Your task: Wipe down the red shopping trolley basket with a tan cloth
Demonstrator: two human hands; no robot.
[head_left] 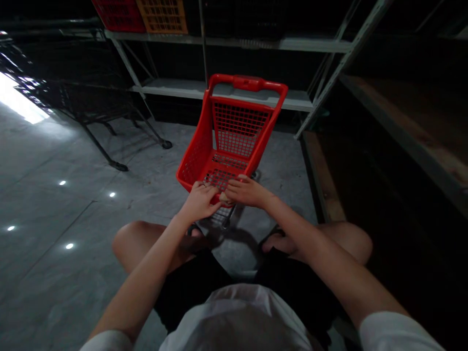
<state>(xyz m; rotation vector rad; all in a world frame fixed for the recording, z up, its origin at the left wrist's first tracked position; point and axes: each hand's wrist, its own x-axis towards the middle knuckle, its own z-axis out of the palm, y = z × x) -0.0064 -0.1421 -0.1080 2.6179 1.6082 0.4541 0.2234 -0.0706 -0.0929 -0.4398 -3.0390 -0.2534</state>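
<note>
White shirt [237, 321] cloth bulges closest to me, above my black shorts [193, 297]. Between my spread knees and the rack stands the red cart [197, 161], its grid floor and mesh back wall showing through the open top. A red crate [120, 14] and a yellow crate [163, 17] sit on the upper shelf [226, 42]; I can't see into either. Gray floor [91, 214] spreads out to my left, up to a dark wheeled frame [98, 114]; a wooden plank [325, 180] edges my right. Both my arms reach forward, converging at the cart's near rim. My left hand [201, 200] bends its fingers over that rim, thumb toward a small pale thing [224, 198]. My right hand [248, 190] curls its fingers beside it; whether either pinches it, I can't tell.
</note>
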